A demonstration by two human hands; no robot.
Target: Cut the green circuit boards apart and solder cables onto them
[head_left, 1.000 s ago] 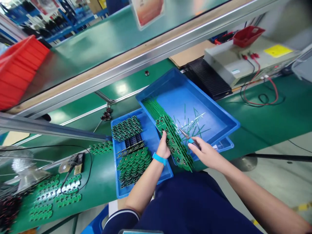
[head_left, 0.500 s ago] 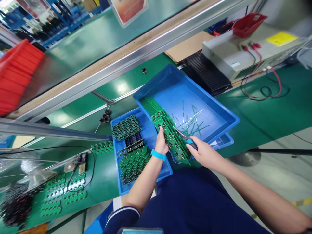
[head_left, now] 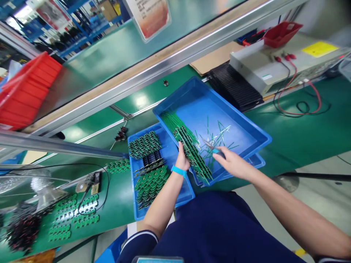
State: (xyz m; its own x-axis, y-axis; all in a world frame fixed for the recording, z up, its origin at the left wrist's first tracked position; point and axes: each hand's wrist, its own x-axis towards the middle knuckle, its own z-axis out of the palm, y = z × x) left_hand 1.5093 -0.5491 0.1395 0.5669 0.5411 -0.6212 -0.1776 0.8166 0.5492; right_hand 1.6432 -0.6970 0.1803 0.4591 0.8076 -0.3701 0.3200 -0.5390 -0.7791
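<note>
My left hand (head_left: 182,159), with a blue band at the wrist, is closed on a stack of green circuit boards (head_left: 194,156) at the near left side of the upper blue tray (head_left: 241,109). The stack is tilted, its edges turned up. To its right, over the tray, my right hand (head_left: 229,160) grips pliers (head_left: 216,149) with blue and black handles. The metal jaws point up and left, apart from the boards. Thin green strips (head_left: 219,137) lie scattered beneath the pliers, and more strips (head_left: 172,122) are bunched along the tray's left side.
A lower blue tray (head_left: 189,191) at left holds stacked circuit boards (head_left: 150,182). More boards (head_left: 74,212) and dark-tipped wires (head_left: 23,230) lie on the green bench. A metal shelf rail (head_left: 164,69) crosses above. A grey instrument (head_left: 255,69) with leads stands at far right.
The pliers have moved right, away from the circuit boards, and now sit over the loose strips. My left hand has turned the stack so its edges show more. The view has shifted slightly.
</note>
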